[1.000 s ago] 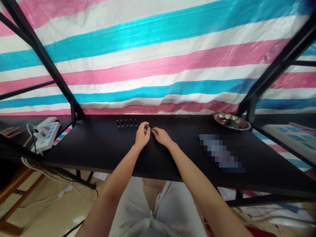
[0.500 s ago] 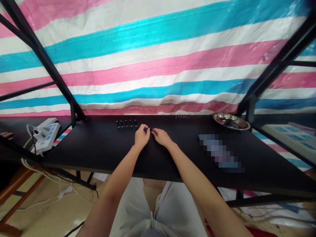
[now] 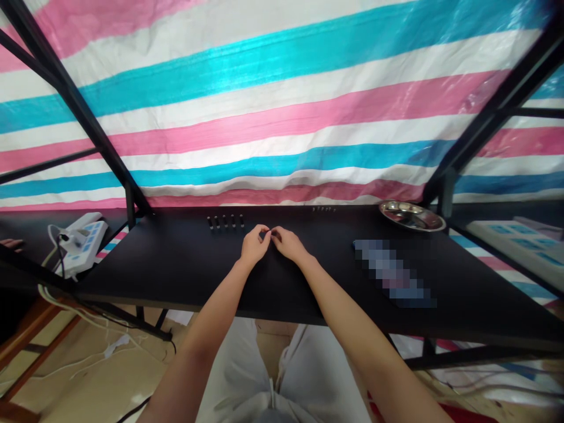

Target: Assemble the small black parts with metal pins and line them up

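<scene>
Over the middle of the black table, my left hand and my right hand meet at the fingertips. Both are closed in a pinch. Whatever lies between the fingers is too small and too hidden to name. To the left of my left hand, several small black cylinders with light ends stand in a row. Farther back, several tiny light-coloured pieces are lined up near the table's rear edge, right of my hands.
A round shiny metal plate lies at the back right. In front of it is a blurred-out blue item. White power strips with cables sit on the left table, near another person's hand. Black metal frames rise at both sides.
My left hand has shifted slightly right and its fingertips now meet those of my right hand. The dark gap seen between them has closed.
</scene>
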{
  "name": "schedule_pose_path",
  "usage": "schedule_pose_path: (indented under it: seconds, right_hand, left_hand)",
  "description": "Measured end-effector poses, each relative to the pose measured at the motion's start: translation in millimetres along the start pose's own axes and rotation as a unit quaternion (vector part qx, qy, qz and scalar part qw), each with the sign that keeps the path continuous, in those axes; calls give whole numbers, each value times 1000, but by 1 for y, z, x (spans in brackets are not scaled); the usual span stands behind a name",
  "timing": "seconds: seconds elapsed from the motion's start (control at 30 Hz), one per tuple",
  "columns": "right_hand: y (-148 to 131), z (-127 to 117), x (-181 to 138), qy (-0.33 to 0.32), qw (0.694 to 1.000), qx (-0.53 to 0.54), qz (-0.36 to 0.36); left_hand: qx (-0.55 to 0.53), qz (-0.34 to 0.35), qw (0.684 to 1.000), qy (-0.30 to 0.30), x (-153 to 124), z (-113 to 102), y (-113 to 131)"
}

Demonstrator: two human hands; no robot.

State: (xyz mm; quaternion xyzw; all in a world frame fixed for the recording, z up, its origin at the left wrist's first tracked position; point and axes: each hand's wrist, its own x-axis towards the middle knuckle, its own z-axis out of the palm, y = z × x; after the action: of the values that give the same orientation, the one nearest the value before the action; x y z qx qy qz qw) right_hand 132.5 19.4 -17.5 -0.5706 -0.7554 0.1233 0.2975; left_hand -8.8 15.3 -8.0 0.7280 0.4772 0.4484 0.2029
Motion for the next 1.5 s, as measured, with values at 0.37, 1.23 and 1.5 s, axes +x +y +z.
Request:
schedule_pose_path:
  seconds: [0.37, 1.23, 1.5]
  right_hand:
    - [3, -1, 0, 12, 1000, -1, -8]
    - [-5, 4, -4, -3, 991, 120, -56]
    - [-1, 7, -2, -23, 992, 115, -49]
  left_hand:
    - [0, -15, 1000, -7, 2, -1, -4]
    - [-81, -64, 994, -34, 6, 0, -7]
    - [95, -11, 995, -15, 11, 2, -21]
